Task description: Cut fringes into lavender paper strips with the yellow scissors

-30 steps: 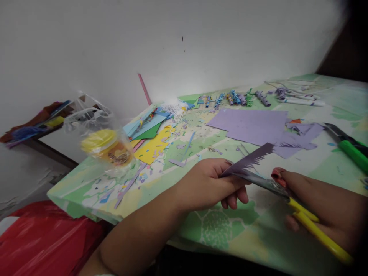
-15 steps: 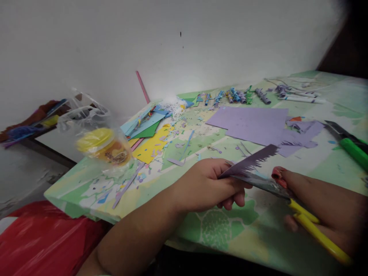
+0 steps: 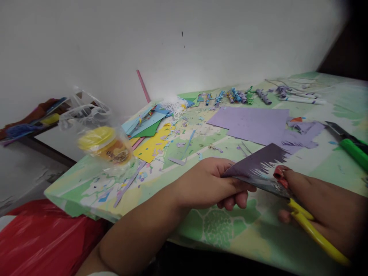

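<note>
— Plastic, red and shiny, fills the lower left corner of my feed. Above it, at the left edge, I see a blue bundle.

— And further in?

— A yellow-lidded cup inside a clear bag, at the left end of the table. Then, left of centre, a yellow sheet scattered with scraps, with a green sheet just above it.

— Where is the left hand?

— I have the left hand just below the centre of the frame, thumb and fingers pinching the left end of a purple strip. That strip is right of centre, held above the table and tilted, one long edge cut into a fringe. Higher up lie a row of small paper rolls and a large purple sheet.

— The right hand?

— From here the right hand, at lower right, is closed around yellow-handled scissors. The blades point left, along the strip's lower side; I can't tell whether they are parted. Something red curls at the thumb, too unclear to name. Last, at the right edge, a green-and-black tool lies on the table.
</note>
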`<action>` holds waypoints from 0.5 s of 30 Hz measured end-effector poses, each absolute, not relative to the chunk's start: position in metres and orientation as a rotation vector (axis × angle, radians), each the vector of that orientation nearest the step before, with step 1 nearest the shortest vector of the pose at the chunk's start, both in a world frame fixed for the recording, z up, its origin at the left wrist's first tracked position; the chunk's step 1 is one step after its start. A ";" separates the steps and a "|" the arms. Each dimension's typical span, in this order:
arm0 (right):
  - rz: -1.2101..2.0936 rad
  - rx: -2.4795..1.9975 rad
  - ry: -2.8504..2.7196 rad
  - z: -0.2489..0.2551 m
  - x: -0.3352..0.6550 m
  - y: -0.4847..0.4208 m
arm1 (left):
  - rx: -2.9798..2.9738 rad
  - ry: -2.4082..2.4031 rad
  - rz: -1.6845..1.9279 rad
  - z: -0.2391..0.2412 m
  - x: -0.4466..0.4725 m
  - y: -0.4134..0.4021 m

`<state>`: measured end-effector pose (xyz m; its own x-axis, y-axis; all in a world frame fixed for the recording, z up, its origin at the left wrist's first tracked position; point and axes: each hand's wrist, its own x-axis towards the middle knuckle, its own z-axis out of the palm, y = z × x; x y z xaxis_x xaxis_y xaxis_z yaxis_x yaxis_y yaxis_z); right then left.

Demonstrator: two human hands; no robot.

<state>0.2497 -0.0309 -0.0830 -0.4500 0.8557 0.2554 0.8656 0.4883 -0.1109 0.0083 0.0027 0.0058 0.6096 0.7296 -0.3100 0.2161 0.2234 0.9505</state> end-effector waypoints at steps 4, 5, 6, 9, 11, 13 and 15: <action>0.138 -1.534 -2.463 -0.076 0.245 -0.030 | 1.370 0.903 0.470 0.007 0.008 0.000; 0.187 -1.544 -2.458 -0.074 0.244 -0.031 | 1.381 0.900 0.487 0.007 0.008 -0.001; 0.222 -1.549 -2.450 -0.072 0.243 -0.031 | 1.395 0.897 0.505 0.008 0.008 -0.002; 0.243 -1.540 -2.434 -0.070 0.243 -0.031 | 1.411 0.895 0.535 0.007 0.009 -0.003; 0.237 -1.553 -2.430 -0.070 0.243 -0.031 | 1.411 0.892 0.536 0.006 0.009 -0.003; 0.255 -1.574 -2.425 -0.070 0.242 -0.031 | 1.403 0.887 0.531 0.006 0.009 -0.004; 0.279 -1.586 -2.422 -0.068 0.241 -0.031 | 1.395 0.895 0.526 0.007 0.009 -0.004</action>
